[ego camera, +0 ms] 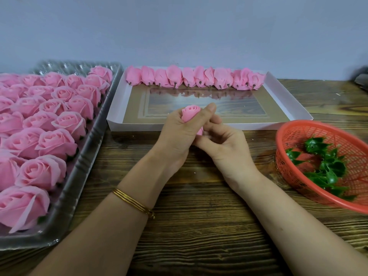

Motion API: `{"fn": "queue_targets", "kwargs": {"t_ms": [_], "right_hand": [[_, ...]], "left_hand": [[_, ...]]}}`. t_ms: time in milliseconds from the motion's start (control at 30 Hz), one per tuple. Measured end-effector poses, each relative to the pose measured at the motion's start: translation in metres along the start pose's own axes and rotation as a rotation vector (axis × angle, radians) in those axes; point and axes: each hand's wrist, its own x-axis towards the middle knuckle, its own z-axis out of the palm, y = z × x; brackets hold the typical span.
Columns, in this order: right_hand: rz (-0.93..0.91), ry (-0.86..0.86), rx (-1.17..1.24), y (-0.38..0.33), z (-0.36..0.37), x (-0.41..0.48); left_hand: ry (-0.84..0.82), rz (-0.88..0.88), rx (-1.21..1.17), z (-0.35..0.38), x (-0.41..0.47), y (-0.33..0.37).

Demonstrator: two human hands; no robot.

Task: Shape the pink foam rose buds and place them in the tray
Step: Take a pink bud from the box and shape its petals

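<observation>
1. Two hands meet over the near rim of the white tray (139, 125). The left hand (175, 136) is curled round a pink rose bud (190, 114), with the thumb up along its side. The bud's spiral top pokes out above the fist.
2. The right hand (225, 148) has its fingers bent in against the bud's lower end, where a bit of pink shows between the two hands.
3. The table (199, 226) is dark wood with a strong grain, and it ends at a plain pale grey-blue wall (199, 32).
4. The white tray is shallow and sits at centre back, close to the wall. A row of buds (195, 78) lies along its far edge with the stubs pointing toward the person. The glossy floor in front of the row reflects them.
5. A clear tray (83, 160) packed with opened roses (57, 144) fills the left side and runs out of view at the left and bottom. Its right rim lies just beside the white tray's left corner.
6. A red basket (298, 126) holding green leaf pieces (328, 166) sits tilted at the right, near the white tray's right corner and cut off by the edge of the view.
7. Bare wood runs as a broad lane between the clear tray and the basket, under both forearms. Gold bangles (135, 202) circle the left wrist.
8. A dark thing (361, 76) shows at the far right edge, too cut off to identify.
</observation>
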Motion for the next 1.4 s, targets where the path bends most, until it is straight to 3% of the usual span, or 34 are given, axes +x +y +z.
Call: {"fn": "queue_targets", "kwargs": {"t_ms": [167, 433, 667, 900, 1000, 1167, 1400], "right_hand": [[0.059, -0.039, 0.064, -0.001, -0.001, 0.001], [-0.011, 0.078, -0.046, -0.001, 0.006, -0.001], [-0.019, 0.104, -0.041, -0.001, 0.005, -0.002], [0.167, -0.014, 0.163, -0.001, -0.003, 0.004], [0.212, -0.034, 0.226, -0.001, -0.004, 0.005], [0.103, 0.067, 0.127, 0.004, 0.001, 0.003], [-0.051, 0.121, -0.055, 0.004, 0.002, 0.003]], "left_hand": [[0.013, -0.017, 0.006, 0.000, -0.001, 0.004], [0.074, 0.041, 0.023, 0.002, 0.001, -0.004], [-0.001, 0.058, 0.047, 0.000, 0.000, -0.003], [-0.122, -0.018, 0.019, -0.005, 0.000, 0.003], [-0.091, -0.028, 0.026, -0.005, -0.001, 0.004], [0.062, -0.041, -0.008, -0.002, 0.001, -0.002], [0.066, -0.015, 0.003, 0.003, -0.001, -0.005]]}}
